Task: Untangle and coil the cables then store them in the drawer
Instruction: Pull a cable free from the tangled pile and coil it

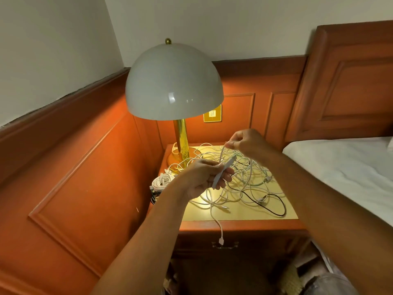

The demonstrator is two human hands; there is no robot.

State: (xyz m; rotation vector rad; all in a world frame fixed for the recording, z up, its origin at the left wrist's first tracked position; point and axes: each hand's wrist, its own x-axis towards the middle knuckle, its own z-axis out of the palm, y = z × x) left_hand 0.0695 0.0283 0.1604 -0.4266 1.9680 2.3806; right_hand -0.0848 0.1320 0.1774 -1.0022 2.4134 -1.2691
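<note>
Left hand [204,179] gripping folded white cable [222,174], right hand [246,143] pinching its strand higher, drawing slack free of tangle [244,184] on nightstand [238,216].

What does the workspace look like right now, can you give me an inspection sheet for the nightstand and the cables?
Surface: nightstand top, lit yellow by the lamp, mostly covered by cables.
Job's things: tangled white cables spread across the top; one black cable among them; coiled white cables at the left edge; drawer shut.
Clutter: nothing seen.
Hands: left hand grips a folded white cable length; right hand pinches a white strand above the pile.
Cables: one white end hangs over the front edge, in front of the drawer handle.
Surroundings: domed lamp at the rear left, wall switch behind, wood panelling, bed to the right.
</note>
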